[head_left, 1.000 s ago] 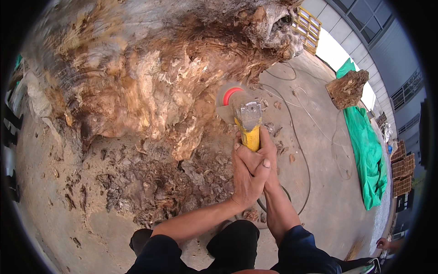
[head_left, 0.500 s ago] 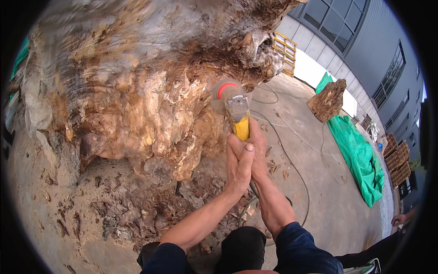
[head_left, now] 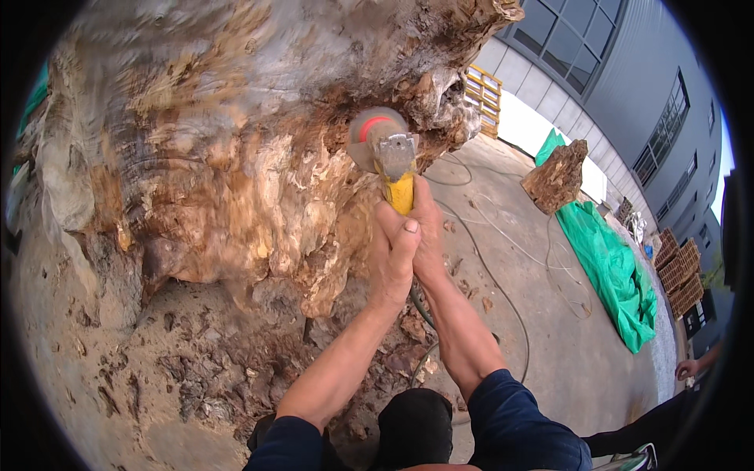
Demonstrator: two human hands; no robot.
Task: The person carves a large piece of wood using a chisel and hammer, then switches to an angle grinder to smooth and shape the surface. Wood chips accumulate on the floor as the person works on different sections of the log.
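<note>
A yellow angle grinder (head_left: pixel 400 191) with a grey metal head is gripped by both my hands, its body mostly hidden in them. My left hand (head_left: pixel 391 255) wraps it from the left, thumb on top. Pressed against it, my right hand (head_left: pixel 428 235) closes round the right side. The grinder's round disc (head_left: pixel 364 135), blurred and showing a red ring, lies at the surface of a huge, rough tree stump (head_left: pixel 236 173); whether it touches, I cannot tell. Brown and pale raw wood shows around the disc.
Bark chips (head_left: pixel 228 369) and dust cover the ground below the stump. A cable (head_left: pixel 503 294) curves over the concrete on the right. Beyond it stand a loose wood chunk (head_left: pixel 554 177) and a green tarp (head_left: pixel 609 271). Another person's hand (head_left: pixel 687 369) shows at the right edge.
Both hands have carried the grinder up and slightly left along the stump. The disc now sits higher on the wood, and the grip looks the same.
</note>
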